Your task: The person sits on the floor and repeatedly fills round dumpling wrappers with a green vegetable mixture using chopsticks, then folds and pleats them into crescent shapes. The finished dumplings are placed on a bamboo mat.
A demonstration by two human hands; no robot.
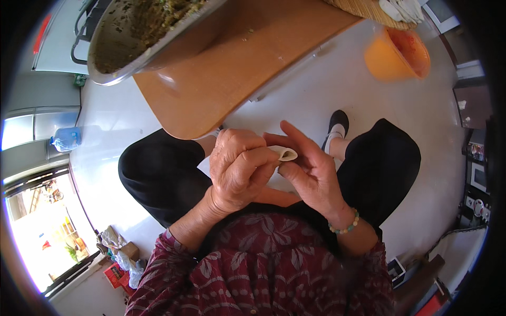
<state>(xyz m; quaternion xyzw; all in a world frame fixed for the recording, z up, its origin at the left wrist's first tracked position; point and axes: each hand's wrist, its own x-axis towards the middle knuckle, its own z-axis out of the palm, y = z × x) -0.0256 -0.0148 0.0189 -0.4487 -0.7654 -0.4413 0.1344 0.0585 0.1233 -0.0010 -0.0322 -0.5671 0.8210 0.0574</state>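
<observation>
Between my hands, above my lap, is a pale folded dough wrapper (287, 154) with an open end where a dark filling shows faintly. My left hand (241, 166) is closed on its left part, thumb and forefinger pinching the edge. My right hand (310, 168) has its fingers spread around the other end, the thumb close below the dough; whether it presses on it I cannot tell. A beaded bracelet circles the right wrist. Beyond the hands, a large metal bowl (118, 51) of chopped, brownish-green filling (158, 19) stands tilted in view on the table.
An orange-brown wooden table (221, 79) reaches close to my knees, its rounded corner near my left hand. At its far right lies a woven tray (355, 10) with white dumplings (403, 10). An orange plastic bucket (379, 57) is beyond the table's right edge.
</observation>
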